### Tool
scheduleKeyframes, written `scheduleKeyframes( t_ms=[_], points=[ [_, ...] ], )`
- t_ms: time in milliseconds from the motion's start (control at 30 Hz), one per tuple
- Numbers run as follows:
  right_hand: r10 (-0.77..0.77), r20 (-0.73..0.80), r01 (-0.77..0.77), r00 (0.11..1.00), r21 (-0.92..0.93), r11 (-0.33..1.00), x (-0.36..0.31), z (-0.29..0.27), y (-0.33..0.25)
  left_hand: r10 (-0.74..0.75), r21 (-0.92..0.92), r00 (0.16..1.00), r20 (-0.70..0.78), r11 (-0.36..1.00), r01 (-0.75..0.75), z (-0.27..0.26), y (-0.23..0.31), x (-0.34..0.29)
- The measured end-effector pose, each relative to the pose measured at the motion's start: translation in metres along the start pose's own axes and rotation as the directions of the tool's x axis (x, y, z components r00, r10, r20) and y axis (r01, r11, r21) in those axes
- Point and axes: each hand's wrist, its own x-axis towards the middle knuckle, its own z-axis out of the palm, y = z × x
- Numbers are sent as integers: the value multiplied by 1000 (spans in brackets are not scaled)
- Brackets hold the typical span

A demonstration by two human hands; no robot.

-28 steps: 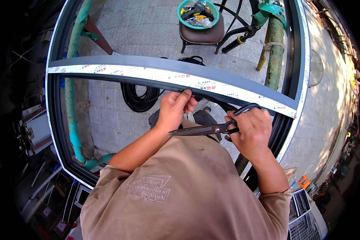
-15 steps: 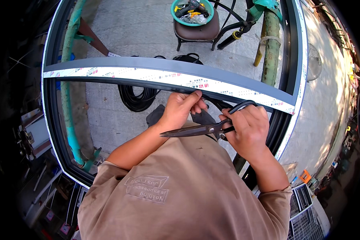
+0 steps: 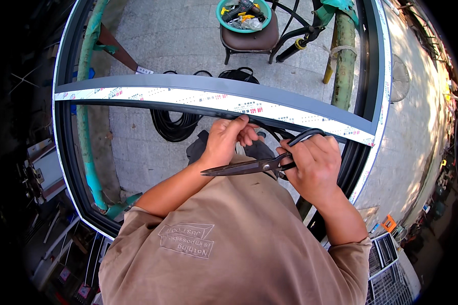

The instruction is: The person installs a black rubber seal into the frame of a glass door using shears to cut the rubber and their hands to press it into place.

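Both arms bent, hands near each other around mid-frame. Left forearm point(image 3: 175, 185) bare, slants up and right from left of lower centre. Left hand point(image 3: 224, 141) just above frame centre: thumb stretched toward upper right, fingers bent in below it. Right forearm point(image 3: 345, 216) rises from lower right, leaning left toward the wrist. Right hand point(image 3: 314, 166) right of centre, back of hand to view, fingers curled in a closed grip. Torso point(image 3: 239, 244) fills lower middle.

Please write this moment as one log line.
left hand: thumb at lower edge of crossbar; right hand: holding scissors, blades pointing left; basin: on brown seat
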Motion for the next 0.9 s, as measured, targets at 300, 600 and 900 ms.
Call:
scheduleKeyframes(
  t_ms=[300,600,900],
  points=[
    [0,8,-1,1000,18,1000,0,-1,1,32,40,999,-37,999,-30,-5,2,-2],
    [-2,1,2,1000,21,1000,-1,0,1,70,-23,989,-129,997,-74,-24,5,-10],
    [-11,19,11,1000,-15,1000,1,4,2,43,-112,999,-5,993,-43,-34,-3,-8]
  ],
)
